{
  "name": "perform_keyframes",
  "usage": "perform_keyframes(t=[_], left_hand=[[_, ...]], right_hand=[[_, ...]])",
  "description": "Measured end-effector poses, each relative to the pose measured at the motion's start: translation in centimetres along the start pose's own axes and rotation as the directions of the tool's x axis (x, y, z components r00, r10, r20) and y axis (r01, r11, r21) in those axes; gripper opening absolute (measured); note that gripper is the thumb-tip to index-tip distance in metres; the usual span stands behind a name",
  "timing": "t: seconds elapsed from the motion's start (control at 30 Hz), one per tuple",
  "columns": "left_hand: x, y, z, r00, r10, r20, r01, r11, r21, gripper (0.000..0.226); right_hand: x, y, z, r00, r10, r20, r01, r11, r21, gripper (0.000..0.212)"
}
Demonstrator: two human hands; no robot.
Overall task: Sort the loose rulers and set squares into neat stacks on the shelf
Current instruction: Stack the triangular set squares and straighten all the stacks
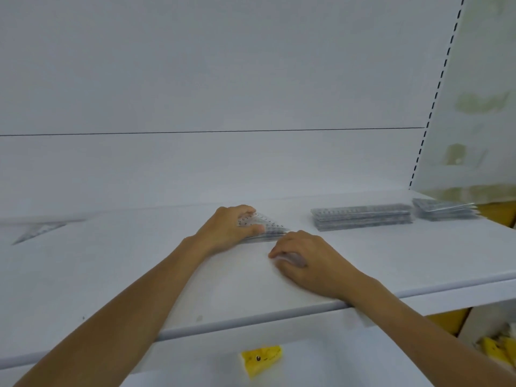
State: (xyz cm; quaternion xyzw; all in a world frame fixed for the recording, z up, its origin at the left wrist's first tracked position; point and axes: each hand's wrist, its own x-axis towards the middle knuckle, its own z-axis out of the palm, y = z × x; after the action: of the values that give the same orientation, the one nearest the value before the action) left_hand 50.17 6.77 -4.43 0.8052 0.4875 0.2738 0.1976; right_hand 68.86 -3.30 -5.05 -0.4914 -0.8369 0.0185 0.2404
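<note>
1. Located square stack (272,229) mid-shelf, flat on the white shelf (111,275), between the two hands. Clear triangles with printed scales, edges roughly flush.
2. Noted left hand (226,229) grasping the stack's left end: fingers curled over the far corner, thumb pressed on top toward the near edge.
3. Noted right hand (312,261) just near and right of the stack's right tip, fingers curled down onto the shelf. Saw a pale blur under the fingers; cannot tell whether holding a piece or clenched on nothing.
4. Handling, judged: thin clear plastic, so light and stiff, with slick faces. Expect sliding and fanning if pushed from one side only. Expect brittle tips, and edges hard to read against the white shelf.
5. Hold, judged: pinch through the full thickness at a broad corner, or press two opposing edges to square up. Avoid lifting by the narrow tip.
6. Counted three stacks:
   - square stack, centre;
   - ruler stack (361,217), well to the right and slightly farther back;
   - third stack (444,210), far right, just beside the rulers; too blurred to identify.
7. Counted one loose square (39,230) far left, well apart from the stacks. Could not count pieces within any stack.
8. Judged step: squaring the centre stack, with the loose square not yet gathered.
9. Also logged one yellow item (261,358) on the level below, near centre.
</note>
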Motion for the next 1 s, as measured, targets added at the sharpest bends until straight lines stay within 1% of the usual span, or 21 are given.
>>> perform_keyframes(t=[0.07, 0.2, 0.43, 0.5, 0.57, 0.67, 0.7, 0.77, 0.83, 1.0], left_hand=[[0.1, 0.0, 0.2, 1.000, 0.000, -0.006, 0.000, 1.000, -0.008, 0.060], [0.2, -0.1, 0.4, 1.000, 0.001, -0.008, -0.001, 0.999, 0.044, 0.058], [-0.1, -0.3, 0.5, 1.000, 0.029, -0.008, -0.029, 0.998, 0.061, 0.055], [-0.2, -0.4, 0.3, 0.999, 0.019, -0.037, -0.018, 0.999, 0.029, 0.052], [-0.2, -0.5, -0.2, 0.996, 0.020, -0.088, -0.019, 1.000, 0.012, 0.046], [-0.4, -0.5, -1.8, 0.979, 0.061, -0.195, -0.053, 0.998, 0.045, 0.033], [-0.5, -0.6, -2.5, 0.976, 0.067, -0.208, -0.053, 0.996, 0.070, 0.029], [-1.2, -1.4, -4.2, 0.981, 0.047, -0.188, -0.019, 0.989, 0.144, 0.024], [-2.3, -2.8, -6.2, 0.983, 0.010, -0.182, 0.026, 0.981, 0.194, 0.021], [-8.1, -8.8, -10.9, 0.954, -0.133, -0.269, 0.178, 0.973, 0.147, 0.016]], right_hand=[[0.0, 0.0, 0.1, 1.000, 0.005, 0.002, -0.005, 1.000, -0.005, 0.024], [0.0, -0.1, 0.1, 1.000, 0.017, 0.012, -0.017, 1.000, 0.006, 0.040], [-0.1, 0.2, 0.3, 1.000, -0.003, -0.002, 0.003, 1.000, 0.016, 0.030], [-0.1, 0.2, 0.3, 1.000, -0.011, 0.000, 0.011, 1.000, 0.007, 0.026], [0.0, 0.3, 0.2, 1.000, -0.020, 0.009, 0.020, 1.000, -0.001, 0.025], [0.1, 0.4, 0.0, 0.999, -0.023, 0.030, 0.024, 1.000, -0.006, 0.027], [0.2, 0.5, -0.1, 0.999, -0.024, 0.045, 0.025, 0.999, -0.024, 0.025], [0.8, 0.2, -0.1, 0.996, -0.040, 0.081, 0.047, 0.996, -0.076, 0.024], [2.2, -0.6, 0.0, 0.993, -0.066, 0.099, 0.073, 0.995, -0.070, 0.022], [8.3, -5.3, 2.5, 0.981, -0.180, 0.075, 0.180, 0.984, 0.000, 0.020]])
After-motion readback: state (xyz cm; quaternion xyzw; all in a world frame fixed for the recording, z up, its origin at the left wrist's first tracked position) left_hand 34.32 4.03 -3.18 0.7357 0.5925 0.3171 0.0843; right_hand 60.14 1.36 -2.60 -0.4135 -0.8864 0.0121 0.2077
